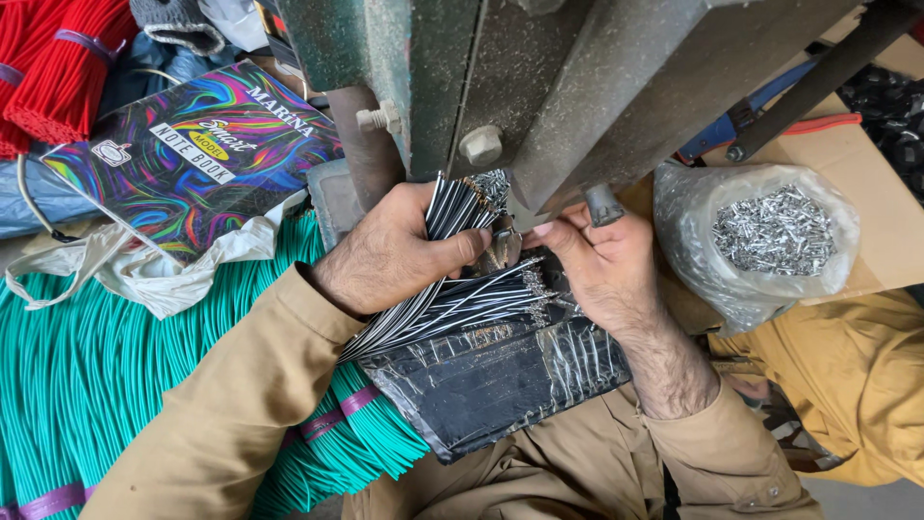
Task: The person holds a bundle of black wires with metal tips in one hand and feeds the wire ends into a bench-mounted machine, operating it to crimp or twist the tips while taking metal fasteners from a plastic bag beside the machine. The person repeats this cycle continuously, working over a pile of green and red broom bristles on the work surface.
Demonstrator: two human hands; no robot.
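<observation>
My left hand (pixel 390 252) grips a bundle of thin black-and-white cords (pixel 452 207), their metal-tipped ends fanned up toward the base of a green metal press (pixel 539 87). A second sheaf of the same cords (pixel 452 306) lies under that hand on a black taped pad (pixel 491 380). My right hand (pixel 602 260) pinches something small at the press's die, just under a short steel punch (pixel 603 204); what it holds is hidden by the fingers.
A clear plastic bag of small metal tips (pixel 775 231) sits to the right on cardboard (pixel 866 164). Teal cords (pixel 106 376) lie bundled at the left, red cords (pixel 58 67) at top left, beside a colourful notebook (pixel 192 154). Blue-and-red pliers (pixel 770 116) rest behind.
</observation>
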